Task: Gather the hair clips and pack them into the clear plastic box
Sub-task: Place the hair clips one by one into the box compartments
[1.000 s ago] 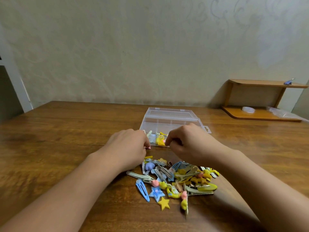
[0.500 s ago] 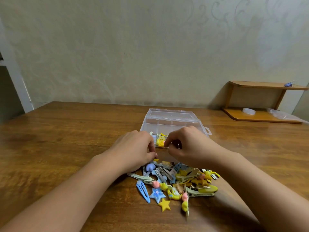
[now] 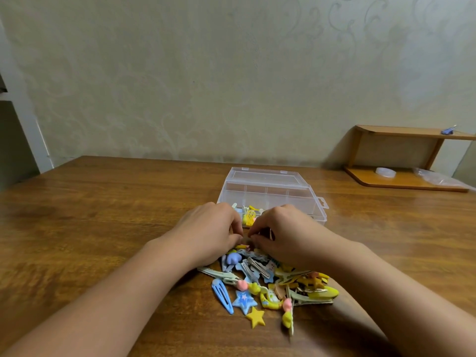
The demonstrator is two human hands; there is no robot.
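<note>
A pile of colourful hair clips (image 3: 268,282) lies on the wooden table (image 3: 103,228) in front of me, with a blue snap clip (image 3: 222,296) and a yellow star (image 3: 255,317) at its near edge. Just beyond it stands the clear plastic box (image 3: 273,191), open, with a few yellow clips (image 3: 249,215) in its near compartment. My left hand (image 3: 211,233) and my right hand (image 3: 283,233) are side by side at the far edge of the pile. Both have curled fingers, and their fingertips pinch clips there. The hands hide those clips.
A low wooden shelf (image 3: 401,180) stands at the far right against the wall, holding a white round item (image 3: 385,172) and a plastic bag (image 3: 438,177). A blue clip (image 3: 448,130) lies on its top board. The table's far left corner ends near a doorway.
Both hands have come back from over the box's near compartment and dropped to the far edge of the pile, where their fingertips close on clips.
</note>
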